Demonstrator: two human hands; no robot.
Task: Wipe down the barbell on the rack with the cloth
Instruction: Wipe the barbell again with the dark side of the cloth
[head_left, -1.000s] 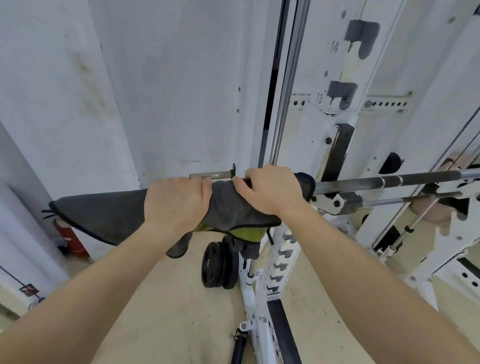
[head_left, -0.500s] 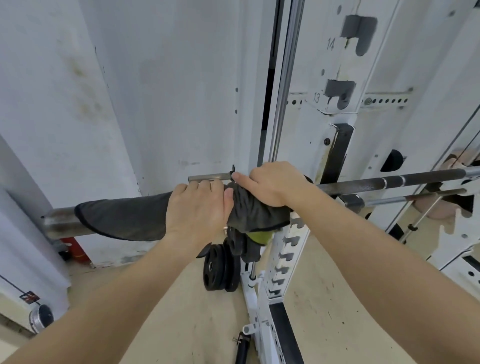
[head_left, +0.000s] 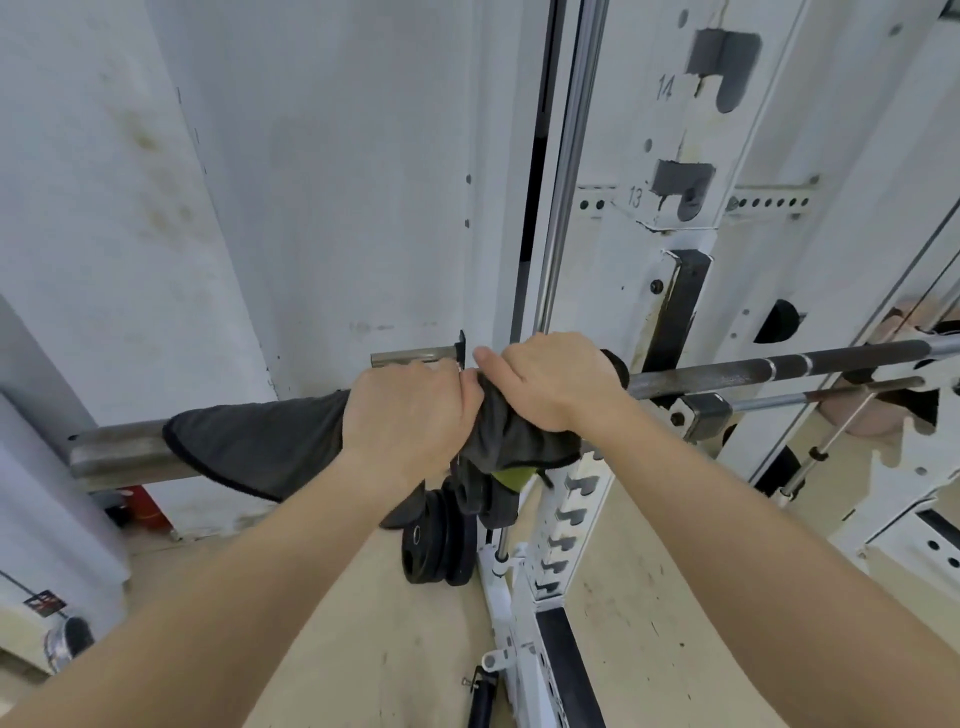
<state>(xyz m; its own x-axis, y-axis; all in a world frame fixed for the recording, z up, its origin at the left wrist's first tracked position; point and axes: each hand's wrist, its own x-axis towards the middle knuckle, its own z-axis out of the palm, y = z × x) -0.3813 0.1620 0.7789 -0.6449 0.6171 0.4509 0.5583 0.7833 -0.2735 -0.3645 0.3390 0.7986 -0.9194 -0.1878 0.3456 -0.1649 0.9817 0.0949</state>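
Wiping, we judge, is partway: our left hand (head_left: 405, 410) and right hand (head_left: 550, 384) both clench the dark cloth (head_left: 260, 447) round the barbell (head_left: 779, 366) near its left end, the long right stretch left to do.

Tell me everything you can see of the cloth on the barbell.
The cloth is dark grey with a darker stitched edge. It looks soft and towel-like, and a yellow-green patch shows underneath. It is wrapped over the barbell beside the rack upright. The left hand and right hand grip it side by side. Its left part lies spread along the bar's thick end, stopping short of the bare tip, and bunched folds hang below the hands.
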